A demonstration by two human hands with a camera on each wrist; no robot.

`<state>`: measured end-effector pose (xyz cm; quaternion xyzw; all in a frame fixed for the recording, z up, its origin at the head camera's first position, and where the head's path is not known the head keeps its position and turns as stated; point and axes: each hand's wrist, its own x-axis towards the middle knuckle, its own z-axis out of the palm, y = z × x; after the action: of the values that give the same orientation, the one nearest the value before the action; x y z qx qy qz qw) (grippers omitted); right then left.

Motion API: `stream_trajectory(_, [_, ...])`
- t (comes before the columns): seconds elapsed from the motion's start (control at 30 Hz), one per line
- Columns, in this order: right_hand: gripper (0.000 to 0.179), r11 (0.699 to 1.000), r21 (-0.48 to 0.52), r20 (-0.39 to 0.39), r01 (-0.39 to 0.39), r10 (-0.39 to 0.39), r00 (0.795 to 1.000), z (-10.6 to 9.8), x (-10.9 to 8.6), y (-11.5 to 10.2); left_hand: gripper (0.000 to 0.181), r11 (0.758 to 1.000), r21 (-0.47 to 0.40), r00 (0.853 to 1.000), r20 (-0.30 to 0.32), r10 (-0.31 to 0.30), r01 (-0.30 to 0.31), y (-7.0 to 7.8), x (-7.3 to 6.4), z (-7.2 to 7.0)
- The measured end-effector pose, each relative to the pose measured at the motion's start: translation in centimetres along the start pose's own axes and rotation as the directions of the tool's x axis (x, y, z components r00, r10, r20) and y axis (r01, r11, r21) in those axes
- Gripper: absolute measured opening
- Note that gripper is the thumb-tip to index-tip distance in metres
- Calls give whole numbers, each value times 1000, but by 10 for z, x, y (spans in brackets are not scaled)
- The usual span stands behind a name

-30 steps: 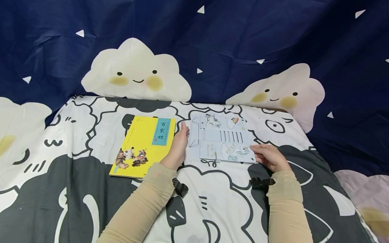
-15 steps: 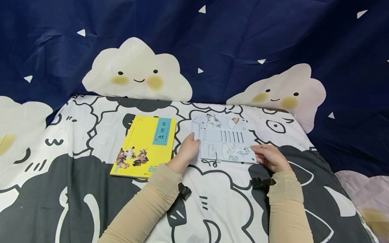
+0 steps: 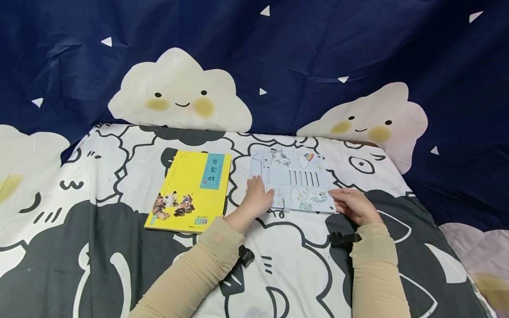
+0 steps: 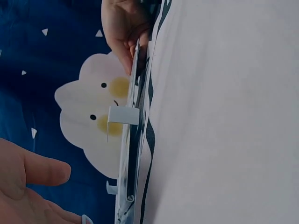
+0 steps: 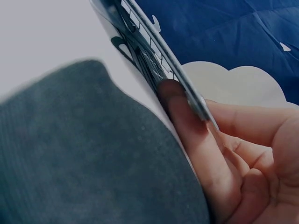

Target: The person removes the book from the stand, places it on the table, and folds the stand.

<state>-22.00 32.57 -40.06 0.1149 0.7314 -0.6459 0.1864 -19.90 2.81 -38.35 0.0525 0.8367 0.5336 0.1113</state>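
Note:
A pale blue folding book stand (image 3: 292, 176) with unicorn and rainbow prints lies on the bedding, a row of slots across its middle. My right hand (image 3: 355, 205) pinches its near right corner; in the right wrist view the thumb and fingers (image 5: 196, 140) are on opposite faces of the panel. Over the stand's near left part is my left hand (image 3: 256, 198), covering some of the panel. The left wrist view shows that hand's thumb (image 4: 46, 171) spread apart from its fingers, with a small pale hooked piece (image 4: 87, 219) at the fingers. A light bracket (image 4: 124, 115) juts from the stand's edge.
A yellow book (image 3: 191, 194) with a blue title strip lies left of the stand. Black-and-white cartoon bedding (image 3: 294, 260) covers the surface. Behind it hangs a dark blue cloth (image 3: 278, 53) with smiling clouds.
My left hand has moved from the stand's left edge rightward and nearer, over its near left part. The wire piece on the left lies flatter than before. My right hand stays at the corner.

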Motion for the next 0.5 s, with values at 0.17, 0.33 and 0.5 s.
stream_trajectory(0.17, [14,1000,0,-9,-9,9,1000,1,1,0,70,998,67,1000,27,7,-9,1,0,-1])
stream_trajectory(0.33, [16,1000,-18,-27,-18,18,999,2,1,-1,71,989,151,998,70,-8,-2,0,1,-2])
stream_trajectory(0.5, [22,999,-26,-40,-22,21,999,2,1,-1,75,973,229,992,123,-17,-11,-5,5,-3])
